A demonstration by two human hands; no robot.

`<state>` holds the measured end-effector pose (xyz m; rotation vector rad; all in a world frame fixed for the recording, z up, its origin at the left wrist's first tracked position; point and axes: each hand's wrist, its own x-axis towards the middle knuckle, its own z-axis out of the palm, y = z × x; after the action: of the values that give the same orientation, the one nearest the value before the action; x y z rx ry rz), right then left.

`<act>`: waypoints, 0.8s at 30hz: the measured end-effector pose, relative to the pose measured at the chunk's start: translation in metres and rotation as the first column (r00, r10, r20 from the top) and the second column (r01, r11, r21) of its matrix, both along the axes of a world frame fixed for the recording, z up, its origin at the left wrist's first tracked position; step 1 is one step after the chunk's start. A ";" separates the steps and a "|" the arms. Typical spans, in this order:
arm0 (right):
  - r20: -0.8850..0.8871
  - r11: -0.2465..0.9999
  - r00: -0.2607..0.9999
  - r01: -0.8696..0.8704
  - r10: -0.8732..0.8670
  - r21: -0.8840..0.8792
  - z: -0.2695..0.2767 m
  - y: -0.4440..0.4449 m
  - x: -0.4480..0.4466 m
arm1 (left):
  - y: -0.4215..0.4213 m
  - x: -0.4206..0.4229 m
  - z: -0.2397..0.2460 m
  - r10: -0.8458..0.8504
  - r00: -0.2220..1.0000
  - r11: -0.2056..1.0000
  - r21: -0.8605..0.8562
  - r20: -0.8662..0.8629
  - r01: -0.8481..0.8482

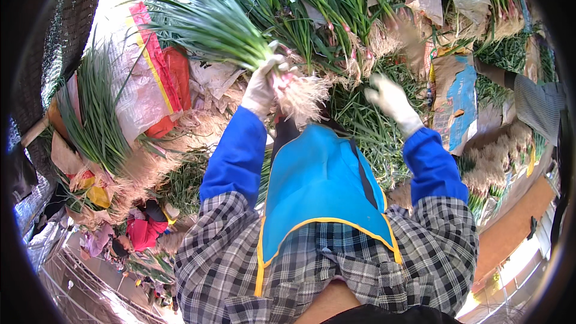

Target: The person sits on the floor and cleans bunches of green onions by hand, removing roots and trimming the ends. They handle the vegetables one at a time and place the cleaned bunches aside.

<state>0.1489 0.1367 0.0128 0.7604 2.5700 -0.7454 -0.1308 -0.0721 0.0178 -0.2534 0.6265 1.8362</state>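
Note:
My left hand (262,84), in a pale glove, grips a bunch of green garlic (252,47) around the stems just above their pinkish bases. Its long leaves fan toward the upper left and are blurred. A thick tuft of pale roots (303,96) hangs on the right side of that hand. My right hand (392,101), gloved too and blurred, is apart from the bunch, over loose green leaves (366,130). Nothing shows in it, and its fingers look spread. A blue apron (319,180) with yellow edging covers my lap.
More green garlic (333,4) lies in rows ahead, roots toward me. At left, a bundle (96,117) leans by a white woven sack (139,76) with a red-and-yellow edge. A torn cardboard piece (456,94) stands at right. Other people (146,229) are at lower left.

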 end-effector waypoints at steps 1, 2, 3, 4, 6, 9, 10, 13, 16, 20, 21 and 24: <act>-0.207 0.980 0.971 0.146 -0.116 0.134 0.011 0.006 -0.049 | 0.017 0.002 -0.004 -0.036 0.998 0.997 0.077 0.055 0.031; -0.283 0.956 0.942 0.234 -0.178 0.176 0.013 0.014 -0.085 | 0.030 0.007 -0.006 -0.069 0.997 0.996 -0.048 0.041 0.071; -0.363 0.921 0.901 0.327 -0.236 0.213 0.011 0.026 -0.110 | 0.045 0.011 -0.007 -0.108 0.994 0.979 -0.170 0.029 0.112; -0.230 0.951 0.946 0.268 -0.228 0.157 -0.002 0.040 -0.124 | 0.057 0.015 -0.016 -0.110 0.993 0.975 -0.188 0.040 0.116; -0.264 0.954 0.943 0.250 -0.201 0.166 -0.013 0.035 -0.134 | 0.071 0.016 -0.035 -0.172 0.985 0.951 -0.265 -0.032 0.157; -0.291 0.988 0.953 0.114 -0.079 0.105 0.009 -0.017 -0.136 | 0.067 0.018 -0.025 -0.159 0.984 0.912 -0.394 -0.076 0.117; -0.272 0.999 0.962 -0.004 0.019 0.054 0.019 -0.034 -0.133 | 0.067 0.022 -0.024 -0.154 0.984 0.913 -0.395 -0.092 0.105; -0.535 0.961 0.845 -0.140 -0.009 -0.238 0.016 -0.035 -0.125 | 0.055 0.028 -0.007 -0.148 0.989 0.918 -0.373 -0.004 0.136; 0.055 0.354 0.734 0.390 -0.677 -0.850 0.034 -0.005 -0.160 | 0.045 0.033 -0.004 -0.139 0.990 0.919 -0.373 -0.006 0.127; 0.026 0.202 0.537 0.360 -0.843 -0.911 0.000 -0.053 -0.193 | 0.047 0.048 -0.008 0.034 0.998 0.882 -0.468 -0.061 -0.059; -0.016 0.218 0.453 0.399 -0.892 -0.890 -0.003 -0.059 -0.194 | 0.049 0.049 -0.007 0.126 0.989 0.865 -0.480 -0.074 -0.146; 0.401 -0.393 0.110 0.089 -0.909 -0.915 -0.008 -0.075 -0.177 | 0.045 0.042 -0.007 0.098 0.995 0.882 -0.463 -0.003 -0.089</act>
<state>-0.0277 0.0613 0.0051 1.6214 0.5185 -3.1535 -0.0889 -0.0274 0.0108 -0.6289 1.0538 1.7499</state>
